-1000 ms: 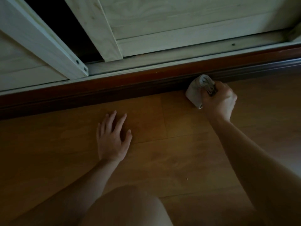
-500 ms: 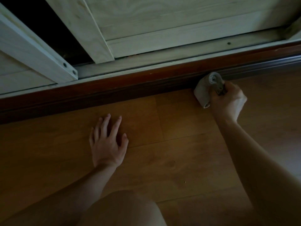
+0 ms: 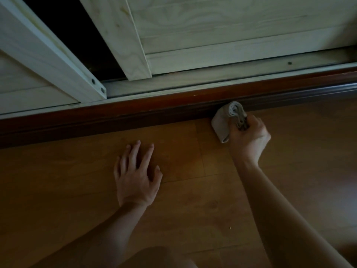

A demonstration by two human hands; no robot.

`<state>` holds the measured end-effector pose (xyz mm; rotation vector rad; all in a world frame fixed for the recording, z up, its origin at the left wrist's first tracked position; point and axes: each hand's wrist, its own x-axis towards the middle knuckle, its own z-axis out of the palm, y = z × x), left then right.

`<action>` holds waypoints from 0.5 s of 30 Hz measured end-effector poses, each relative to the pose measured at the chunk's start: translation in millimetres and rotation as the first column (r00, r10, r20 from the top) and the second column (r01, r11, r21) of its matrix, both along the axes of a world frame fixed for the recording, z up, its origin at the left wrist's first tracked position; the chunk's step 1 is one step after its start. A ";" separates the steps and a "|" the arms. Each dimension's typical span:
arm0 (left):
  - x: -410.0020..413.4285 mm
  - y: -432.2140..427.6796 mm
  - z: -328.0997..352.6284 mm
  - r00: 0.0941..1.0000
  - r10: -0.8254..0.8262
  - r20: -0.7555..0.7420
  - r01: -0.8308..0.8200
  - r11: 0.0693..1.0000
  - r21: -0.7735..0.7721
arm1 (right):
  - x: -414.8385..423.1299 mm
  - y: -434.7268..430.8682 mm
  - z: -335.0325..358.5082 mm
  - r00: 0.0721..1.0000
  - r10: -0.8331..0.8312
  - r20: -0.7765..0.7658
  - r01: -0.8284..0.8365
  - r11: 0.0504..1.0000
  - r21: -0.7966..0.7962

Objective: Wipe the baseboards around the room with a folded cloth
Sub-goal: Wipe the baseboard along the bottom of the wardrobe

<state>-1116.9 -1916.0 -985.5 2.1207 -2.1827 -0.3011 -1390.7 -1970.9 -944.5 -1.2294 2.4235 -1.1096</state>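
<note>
Two hands in view, dim light. Floor: brown wood planks, fills the lower half. Doors: pale wood sliding panels along the top, one overlapping the other, with a dark gap between them at upper left; their track runs just above the baseboard. Baseboard: dark reddish-brown strip running diagonally across the frame between track and floor, higher at the right. A bare knee shows at the bottom edge, between the two forearms. Left hand: flat on the floor, fingers spread, holding nothing, near the baseboard but not touching it. Right hand: grip clamped on the cloth, fingers curled round it. Cloth: pale grey, folded into a thick wad, its far end pressed against the baseboard's lower face at the floor joint, right of centre. Nothing sits on the floor along the baseboard on either side of the cloth.
</note>
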 end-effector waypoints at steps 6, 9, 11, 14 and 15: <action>0.3 -1.0 0.8 1.000 -0.010 0.012 0.010 1.000 0.018 | 25.0 -2.9 -3.0 0.996 0.089 -0.013 -0.089 0.996 -0.017; 0.7 -1.0 2.1 1.000 -0.017 0.023 0.016 0.999 0.043 | 48.0 -3.1 -2.5 0.996 0.085 0.013 -0.085 0.996 -0.019; 2.4 -2.0 2.3 0.999 -0.028 0.032 0.027 0.999 0.046 | 65.5 -3.8 -3.0 0.982 0.190 0.002 -0.190 0.981 -0.025; 2.6 -4.9 4.3 0.997 -0.064 0.048 0.062 0.997 0.048 | 80.6 -7.0 -2.0 0.959 0.284 0.022 -0.283 0.958 -0.054; 2.4 -4.6 5.6 0.996 -0.076 0.050 0.073 0.996 0.054 | 83.8 -7.5 -1.0 0.951 0.308 0.029 -0.305 0.950 -0.060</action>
